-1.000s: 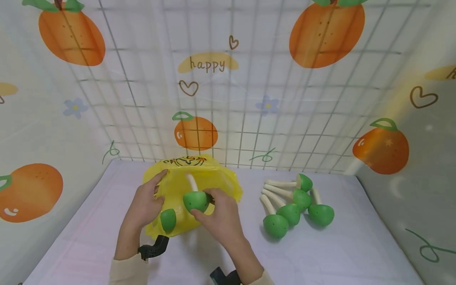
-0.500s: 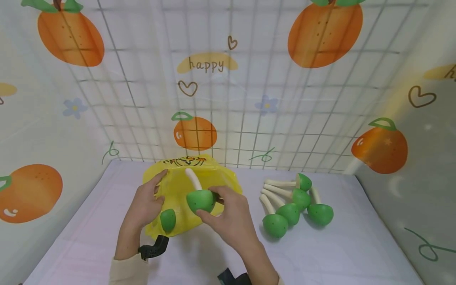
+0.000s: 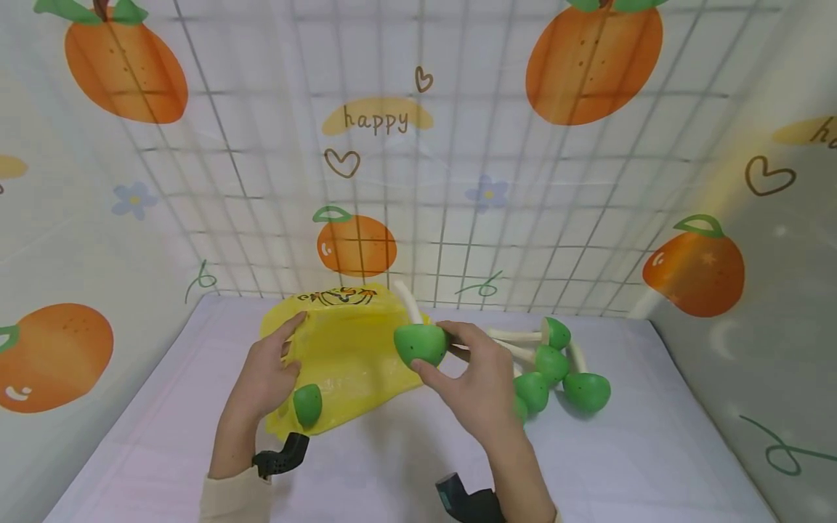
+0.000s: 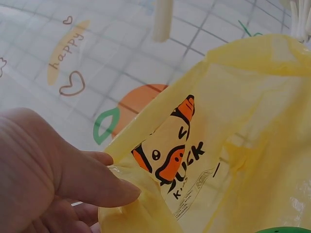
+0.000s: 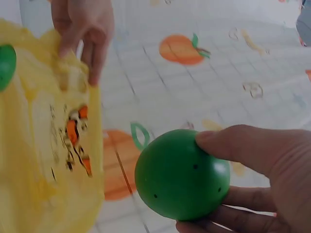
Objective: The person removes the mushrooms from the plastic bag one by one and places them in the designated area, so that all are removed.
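My right hand [image 3: 480, 385] grips a toy mushroom by its green, black-dotted cap [image 3: 421, 344], its white stem pointing up and away. It is above the right edge of a yellow plastic bag [image 3: 353, 356]. In the right wrist view the round cap [image 5: 182, 177] sits between thumb and fingers. My left hand [image 3: 264, 378] pinches the bag's left edge; in the left wrist view its thumb [image 4: 104, 184] presses on the yellow film, near a printed duck. Another green cap [image 3: 307, 405] lies at the bag's lower left, its stem hidden.
To the right, several more toy mushrooms [image 3: 587, 393] lie in a cluster on the white tabletop [image 3: 654, 450], partly behind my right hand. A grid wall covered with fruit-printed sheeting [image 3: 431, 181] stands behind the table, and side sheets [image 3: 752, 363] flank it.
My right hand has lifted the toy mushroom from over the bag's middle up and to the right, toward the cluster. The left hand stays at the bag's edge.
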`<state>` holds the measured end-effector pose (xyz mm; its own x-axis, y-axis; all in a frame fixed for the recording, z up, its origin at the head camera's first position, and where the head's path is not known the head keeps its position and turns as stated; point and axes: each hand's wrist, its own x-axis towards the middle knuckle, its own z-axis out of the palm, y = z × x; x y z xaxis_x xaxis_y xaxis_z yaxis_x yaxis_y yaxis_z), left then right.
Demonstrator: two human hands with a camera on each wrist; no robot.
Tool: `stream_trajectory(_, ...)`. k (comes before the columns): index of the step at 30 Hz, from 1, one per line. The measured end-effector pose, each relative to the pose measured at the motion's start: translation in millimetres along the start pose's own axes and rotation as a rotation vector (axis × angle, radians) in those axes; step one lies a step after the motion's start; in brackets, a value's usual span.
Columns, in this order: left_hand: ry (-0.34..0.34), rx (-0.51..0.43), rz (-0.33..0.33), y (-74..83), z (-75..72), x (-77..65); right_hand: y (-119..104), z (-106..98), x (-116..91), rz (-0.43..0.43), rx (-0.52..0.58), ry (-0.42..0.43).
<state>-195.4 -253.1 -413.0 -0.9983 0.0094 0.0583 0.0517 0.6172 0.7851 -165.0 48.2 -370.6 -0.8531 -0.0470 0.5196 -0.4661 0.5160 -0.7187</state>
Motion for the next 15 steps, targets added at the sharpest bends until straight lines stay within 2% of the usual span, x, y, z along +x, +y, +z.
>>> stream_trajectory(7, -0.004, -0.002, 0.001, 3.8, -1.1, -2.5, 14.9, -30.5, 4.2, 0.165, 0.009, 0.02)
stream_trajectory(10, -0.004, 0.001, 0.006, 4.1, -1.0, -2.8, 21.2, -41.3, 5.0, 0.206, -0.019, 0.064)
stream_trajectory(15, -0.007, 0.0, 0.007, 5.0, -0.9, -3.3, 31.1, -55.1, 5.7, 0.221, -0.083, 0.153)
